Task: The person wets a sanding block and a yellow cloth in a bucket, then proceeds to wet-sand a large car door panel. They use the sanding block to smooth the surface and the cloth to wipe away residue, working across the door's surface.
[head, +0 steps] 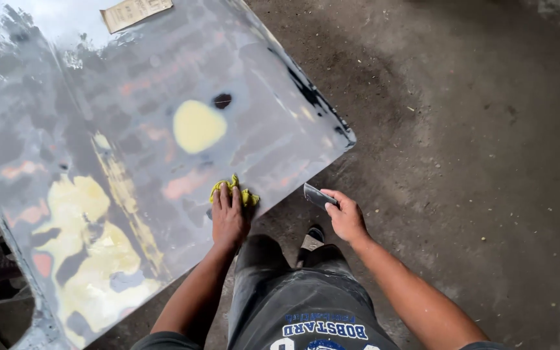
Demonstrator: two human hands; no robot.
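My left hand [229, 219] lies flat, fingers spread, pressing a yellow cloth [234, 190] onto the shiny grey panel [131, 129] near its edge. My right hand [345, 217] grips a small dark sanding sheet [319, 196] in closed fingers, held off the panel above the concrete floor [474, 142].
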